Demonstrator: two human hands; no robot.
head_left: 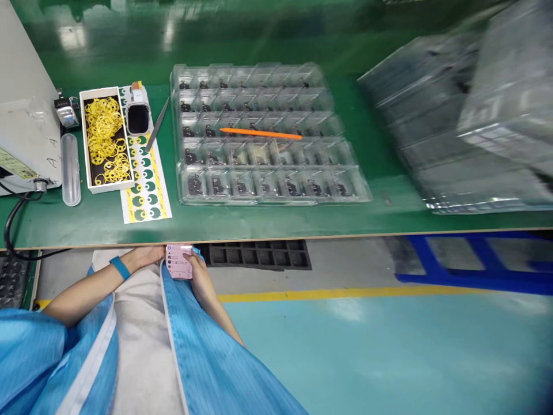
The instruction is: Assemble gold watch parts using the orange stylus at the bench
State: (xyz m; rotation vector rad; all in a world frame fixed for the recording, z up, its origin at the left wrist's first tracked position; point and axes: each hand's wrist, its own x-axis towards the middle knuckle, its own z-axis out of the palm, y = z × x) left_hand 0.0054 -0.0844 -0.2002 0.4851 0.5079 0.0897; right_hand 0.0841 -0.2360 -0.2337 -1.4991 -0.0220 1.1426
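A light blue coat [224, 357] with fine stripes fills the lower left, hanging open, its 2 front edges trimmed white, over pale grey-white clothing [140, 340]; 1 plain blue wristband [120, 268] circles the left wrist.

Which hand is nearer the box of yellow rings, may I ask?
Left. The left hand is below and right of the box; the right hand, on the phone, is farther right.

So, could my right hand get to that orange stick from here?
Probably yes. The orange stick lies uncovered on top of the clear tray. But the right hand is at the phone, below the green table's front edge, so it would likely need to come around that edge first.
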